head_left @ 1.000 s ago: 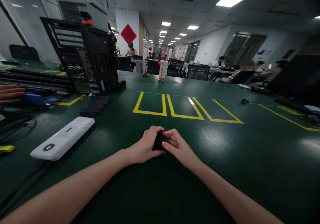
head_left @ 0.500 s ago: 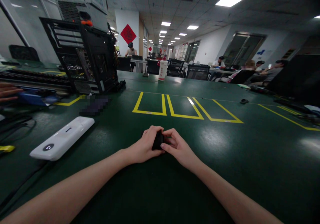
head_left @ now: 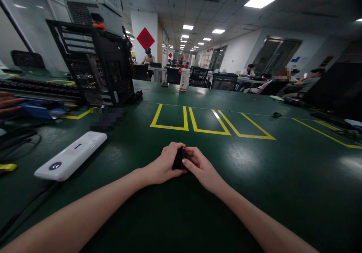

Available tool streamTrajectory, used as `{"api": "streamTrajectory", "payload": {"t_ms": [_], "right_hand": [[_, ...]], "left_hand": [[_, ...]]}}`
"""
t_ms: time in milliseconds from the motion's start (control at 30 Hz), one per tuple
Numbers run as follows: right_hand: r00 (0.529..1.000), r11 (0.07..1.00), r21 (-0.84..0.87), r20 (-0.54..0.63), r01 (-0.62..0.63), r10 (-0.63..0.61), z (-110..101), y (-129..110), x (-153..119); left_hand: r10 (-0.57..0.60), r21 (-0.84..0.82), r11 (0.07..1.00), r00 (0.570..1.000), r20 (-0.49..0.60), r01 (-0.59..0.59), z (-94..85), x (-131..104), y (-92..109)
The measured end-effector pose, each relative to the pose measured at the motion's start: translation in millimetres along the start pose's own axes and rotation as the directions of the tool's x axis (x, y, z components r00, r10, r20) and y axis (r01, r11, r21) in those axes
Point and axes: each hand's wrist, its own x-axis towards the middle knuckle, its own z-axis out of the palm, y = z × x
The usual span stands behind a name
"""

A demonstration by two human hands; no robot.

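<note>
Low in the middle of the view, a small black object [head_left: 178, 160] sits between the two hands, close over the green desk [head_left: 169, 215]; the fingers cover much of it, so its full shape cannot be told. The left hand [head_left: 166, 165] is curled round it from the left, fingers over the top and thumb along the near side, gripping it. The right hand [head_left: 201, 167] has its thumb and bent fingers drawn in at the right side of the object, pinching that edge. Beyond the hands, yellow tape outlines [head_left: 169, 127] mark the desk. To the left lies a long white device [head_left: 70, 156] with a dark cable [head_left: 26, 204] by its near end, and farther off is a dark, blurred item [head_left: 106, 119]. Behind that stands an open black computer case [head_left: 114, 72]. At the far left edge, another person's hand [head_left: 9, 103] is beside a blue item [head_left: 42, 108]. A white bottle with a red top [head_left: 184, 80] stands upright near the far edge of the desk
</note>
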Motion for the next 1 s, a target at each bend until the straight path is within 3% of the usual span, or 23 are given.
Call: {"api": "streamTrajectory", "payload": {"t_ms": [133, 333, 600, 767, 1000], "right_hand": [[0.998, 0.998, 0.056, 0.063, -0.001, -0.003, -2, 0, -1], [0.999, 0.998, 0.049, 0.016, 0.05, -0.05, -2, 4, 2], [1.0, 1.0, -0.026, -0.011, 0.001, -0.001, 0, -1, 0], [0.998, 0.995, 0.095, 0.061, 0.013, -0.019, -3, -1, -1], [0.999, 0.999, 0.042, -0.045, 0.03, -0.028, -2, 4, 3]], "left_hand": [[0.004, -0.002, 1.0, 1.0, -0.016, -0.004, 2.4, 0, -3], [0.014, 0.018, 1.0, 0.998, -0.066, -0.013, 9.2, 1, -11], [-0.012, -0.009, 1.0, 1.0, 0.003, 0.012, 0.7, 0, -2], [0.012, 0.016, 1.0, 1.0, -0.019, -0.012, 4.2, 1, -5], [0.001, -0.003, 1.0, 0.999, -0.039, -0.001, 6.7, 1, -7]]}}
